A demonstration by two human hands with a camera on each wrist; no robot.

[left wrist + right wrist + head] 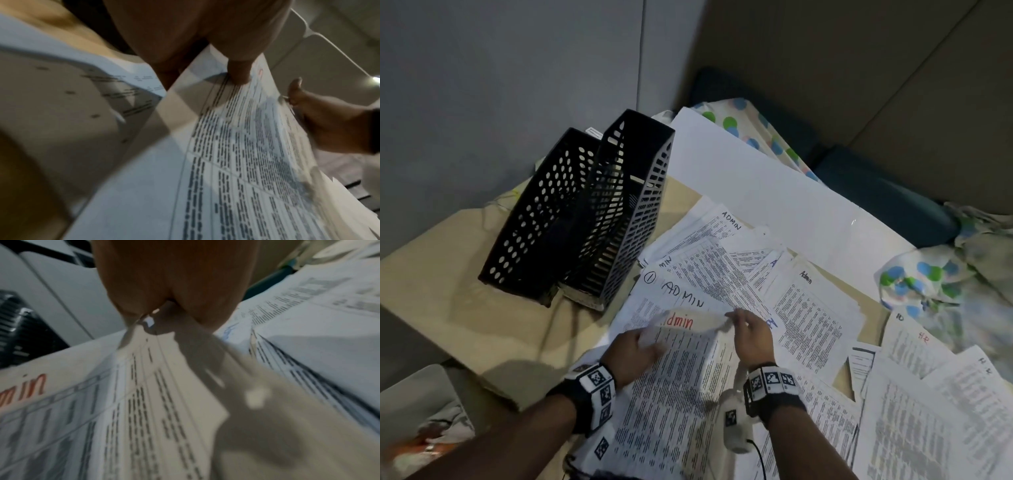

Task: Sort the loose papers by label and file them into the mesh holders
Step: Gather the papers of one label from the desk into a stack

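Item: white printed sheet labelled "Admin" in red (681, 346), pinched at its top corners by left hand (635, 349) and right hand (751, 337), above loose papers at the tan table's (448, 291) near edge. Risk: thin paper tearing if pulled apart. Black mesh holders (585, 212) stand at the far-left corner by grey wall.
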